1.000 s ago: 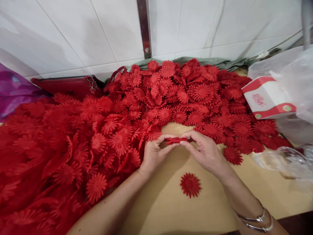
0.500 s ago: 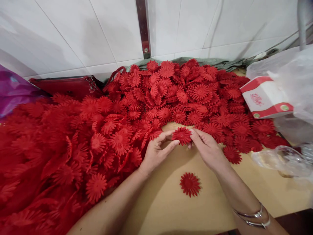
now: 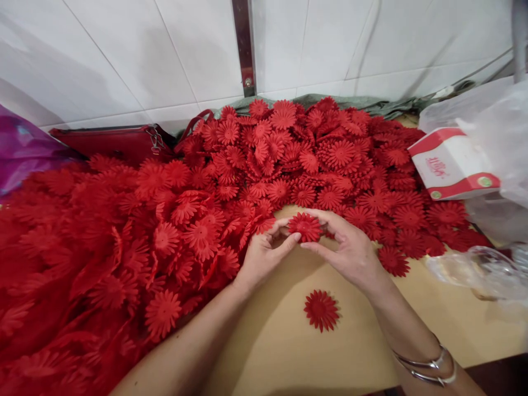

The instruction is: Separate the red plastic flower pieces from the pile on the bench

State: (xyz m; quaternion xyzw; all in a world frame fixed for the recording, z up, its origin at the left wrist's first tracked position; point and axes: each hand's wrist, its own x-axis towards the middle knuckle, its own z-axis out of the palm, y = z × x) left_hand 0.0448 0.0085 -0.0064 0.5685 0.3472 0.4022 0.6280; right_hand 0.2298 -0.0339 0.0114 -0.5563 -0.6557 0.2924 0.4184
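Both my hands pinch one red fabric daisy (image 3: 304,226) just above a tan table (image 3: 289,352), its face turned toward me. My left hand (image 3: 264,256) holds its left edge with thumb and fingertips. My right hand (image 3: 348,250) grips its right edge, fingers curled over the top. A silver bangle (image 3: 429,368) sits on my right wrist. A single red flower (image 3: 321,310) lies flat on the table below my hands. A big heap of the same red flowers (image 3: 231,176) spreads from the left across the back.
A white tiled wall (image 3: 165,55) with a metal strip (image 3: 244,47) rises behind the heap. A red handbag (image 3: 119,142) and purple bag (image 3: 20,151) lie at the back left. A white and red box (image 3: 451,164) and clear plastic bags (image 3: 482,264) sit at the right.
The flower I hold went from edge-on and flat between my fingers to face-up toward me. My right fingers now curl over its top. The lone flower on the table stayed put.
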